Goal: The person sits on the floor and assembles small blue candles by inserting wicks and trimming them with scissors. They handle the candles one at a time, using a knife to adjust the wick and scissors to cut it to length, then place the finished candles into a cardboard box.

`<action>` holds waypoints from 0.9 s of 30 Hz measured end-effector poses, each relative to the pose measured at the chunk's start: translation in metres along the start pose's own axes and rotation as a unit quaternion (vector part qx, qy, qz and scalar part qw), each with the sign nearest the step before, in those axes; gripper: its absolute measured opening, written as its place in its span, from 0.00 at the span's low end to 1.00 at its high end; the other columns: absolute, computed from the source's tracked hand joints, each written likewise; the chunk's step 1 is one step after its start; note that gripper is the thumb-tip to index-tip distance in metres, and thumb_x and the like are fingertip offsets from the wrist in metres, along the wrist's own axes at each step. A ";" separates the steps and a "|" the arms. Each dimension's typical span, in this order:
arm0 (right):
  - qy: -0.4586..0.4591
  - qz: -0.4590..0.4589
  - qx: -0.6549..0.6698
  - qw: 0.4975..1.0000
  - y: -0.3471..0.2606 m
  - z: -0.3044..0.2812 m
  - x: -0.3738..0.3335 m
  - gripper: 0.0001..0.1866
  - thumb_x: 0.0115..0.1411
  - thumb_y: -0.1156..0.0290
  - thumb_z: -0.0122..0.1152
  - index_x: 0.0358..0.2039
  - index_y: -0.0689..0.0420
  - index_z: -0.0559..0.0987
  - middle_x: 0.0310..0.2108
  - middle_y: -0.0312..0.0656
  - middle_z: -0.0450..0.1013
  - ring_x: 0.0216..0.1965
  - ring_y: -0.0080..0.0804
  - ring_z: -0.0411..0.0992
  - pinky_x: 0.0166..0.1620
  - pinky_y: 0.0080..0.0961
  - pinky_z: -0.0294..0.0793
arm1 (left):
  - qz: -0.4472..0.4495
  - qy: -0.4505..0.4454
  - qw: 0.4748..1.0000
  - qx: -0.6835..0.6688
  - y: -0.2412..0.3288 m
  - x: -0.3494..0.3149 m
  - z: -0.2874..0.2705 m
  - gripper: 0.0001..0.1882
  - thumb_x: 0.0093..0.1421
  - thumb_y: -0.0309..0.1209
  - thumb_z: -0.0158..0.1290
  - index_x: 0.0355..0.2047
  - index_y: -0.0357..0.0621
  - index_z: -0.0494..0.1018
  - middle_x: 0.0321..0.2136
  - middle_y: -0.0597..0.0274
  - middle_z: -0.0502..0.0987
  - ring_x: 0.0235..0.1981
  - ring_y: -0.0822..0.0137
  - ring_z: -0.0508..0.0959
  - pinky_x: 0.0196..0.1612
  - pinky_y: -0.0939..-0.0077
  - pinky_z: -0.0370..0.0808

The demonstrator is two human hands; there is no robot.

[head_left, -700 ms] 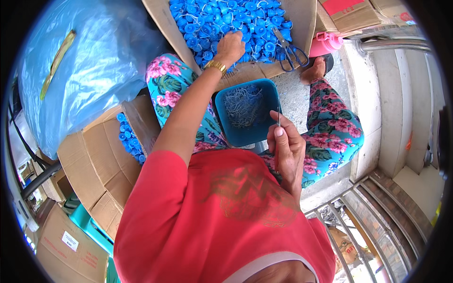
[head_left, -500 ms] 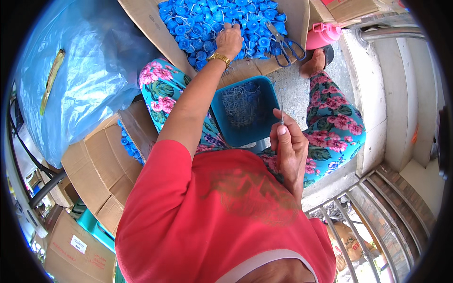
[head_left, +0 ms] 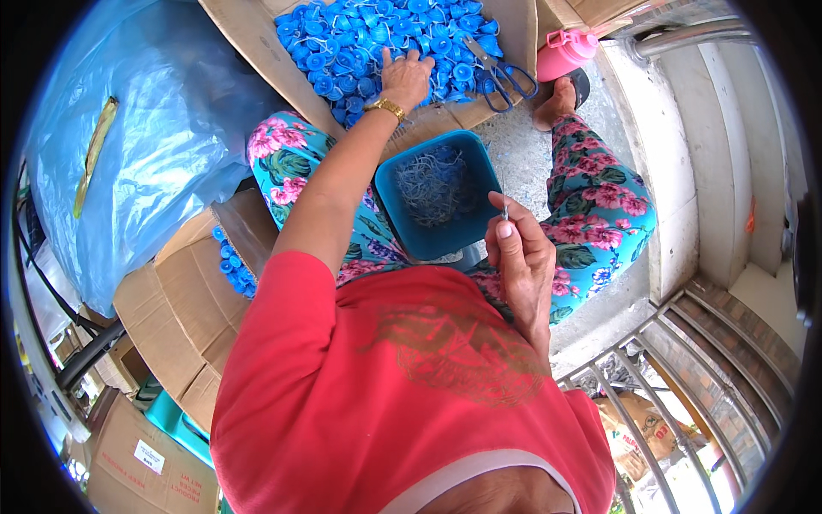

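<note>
My left hand (head_left: 405,75) reaches forward into a pile of blue plastic caps (head_left: 368,38) lying in an open cardboard box (head_left: 248,38), fingers spread on the caps. A gold watch sits on that wrist. My right hand (head_left: 516,257) is held near my lap, pinching a thin metal pin (head_left: 503,193) that points upward. Between my knees stands a blue square tub (head_left: 437,201) holding a tangle of thin scraps. Scissors with blue handles (head_left: 501,70) lie on the caps at the box's right side.
A second cardboard box (head_left: 184,308) with several blue caps stands at my left. A big blue plastic sack (head_left: 137,137) lies beyond it. A pink bottle (head_left: 562,51) sits by my foot. A wall step and metal grate (head_left: 685,360) lie to the right.
My left hand has stayed on the caps, spreading its fingers slightly. The right hand keeps hold of the pin, barely moved. The view has tilted a little downward.
</note>
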State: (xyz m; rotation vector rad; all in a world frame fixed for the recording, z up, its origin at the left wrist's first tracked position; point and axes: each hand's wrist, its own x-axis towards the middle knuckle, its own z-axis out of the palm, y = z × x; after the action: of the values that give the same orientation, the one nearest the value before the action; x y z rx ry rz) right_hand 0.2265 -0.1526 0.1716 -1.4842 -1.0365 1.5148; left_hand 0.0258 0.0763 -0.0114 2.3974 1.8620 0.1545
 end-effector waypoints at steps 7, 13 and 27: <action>-0.034 -0.004 0.034 0.999 0.003 0.000 -0.003 0.19 0.64 0.62 0.51 0.52 0.58 0.71 0.23 0.31 0.67 0.21 0.15 0.60 0.24 0.13 0.59 | -0.171 -0.048 0.952 -0.251 0.021 -0.031 -0.038 0.14 0.55 0.32 0.55 0.40 0.43 0.70 0.39 0.47 0.75 0.39 0.53 0.77 0.47 0.60 0.72; -0.123 0.016 0.277 0.953 0.008 -0.006 0.005 0.22 0.64 0.66 0.48 0.57 0.59 0.65 0.26 0.36 0.67 0.22 0.18 0.61 0.26 0.13 0.60 | -0.036 -0.120 0.592 -0.796 0.051 -0.090 -0.126 0.20 0.60 0.29 0.52 0.51 0.35 0.66 0.44 0.54 0.72 0.44 0.65 0.75 0.47 0.69 0.74; -0.027 -0.009 -0.098 0.995 0.050 0.021 0.051 0.24 0.60 0.68 0.53 0.55 0.62 0.64 0.29 0.47 0.72 0.29 0.36 0.72 0.33 0.29 0.71 | -0.029 0.043 0.823 -0.566 0.064 -0.152 -0.171 0.21 0.52 0.23 0.58 0.47 0.39 0.70 0.36 0.61 0.77 0.34 0.73 0.77 0.38 0.78 0.74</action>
State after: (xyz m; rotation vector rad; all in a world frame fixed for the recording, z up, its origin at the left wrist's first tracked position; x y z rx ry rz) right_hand 0.2052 -0.1257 0.1057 -1.5699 -1.2565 1.4824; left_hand 0.0258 -0.0842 0.1640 1.4735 1.2295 1.0325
